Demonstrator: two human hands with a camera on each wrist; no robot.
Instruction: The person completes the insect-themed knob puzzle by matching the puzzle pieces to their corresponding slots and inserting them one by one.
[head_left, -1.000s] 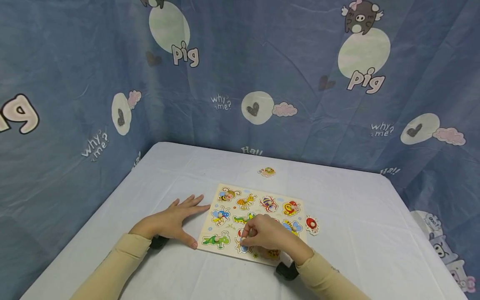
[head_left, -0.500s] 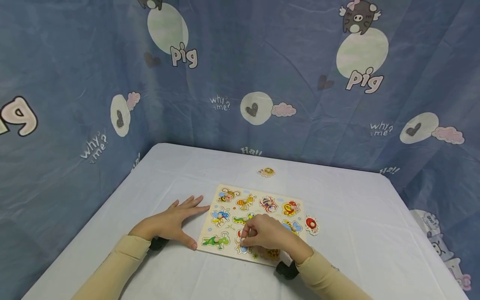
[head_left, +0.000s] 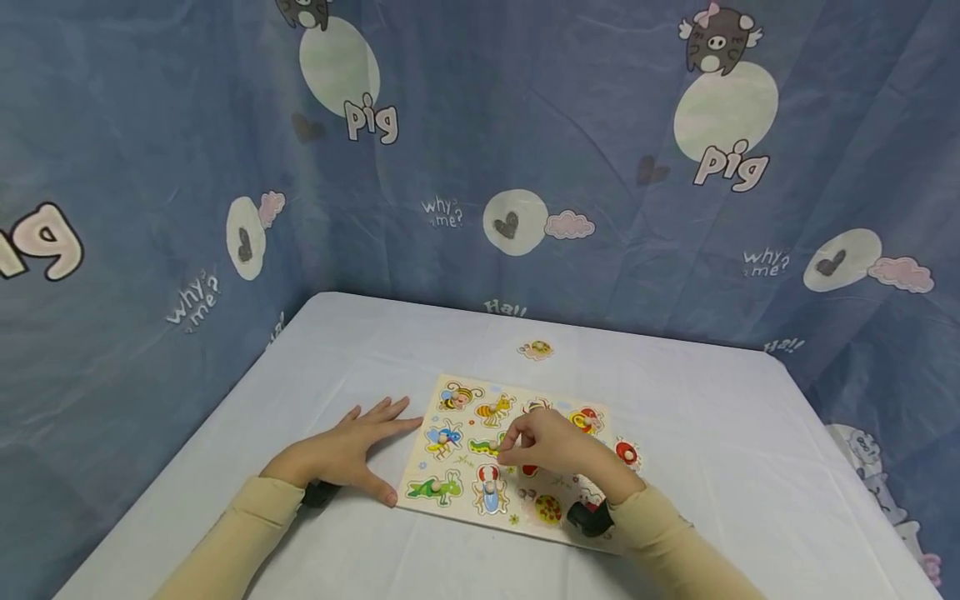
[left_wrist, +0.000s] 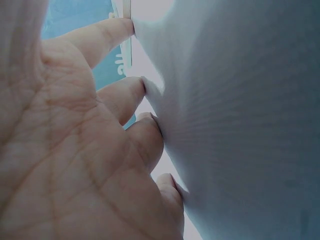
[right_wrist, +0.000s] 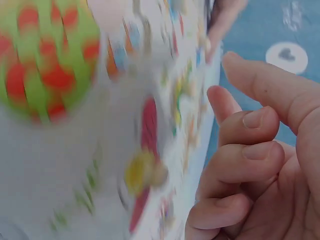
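Note:
A wooden peg puzzle board with colourful insect pieces lies on the white table. My left hand rests on the table at its left side, fingers spread, index and thumb at the board's edge. My right hand hovers above the middle of the board, beside the green caterpillar piece. Between the right thumb and index finger there is a gap with nothing in it; the other fingers curl loosely. The blue stag beetle piece sits in the bottom row. The right hand and wrist hide several pieces.
Behind the board lies a loose yellow snail-like piece. A red ladybird piece lies by the board's right edge. A round spotted picture shows at the board's lower right. Blue printed curtain surrounds the table.
My right hand has let go of the stag beetle piece and moved up and to the right, leaving that piece in full view. The left hand stays in place.

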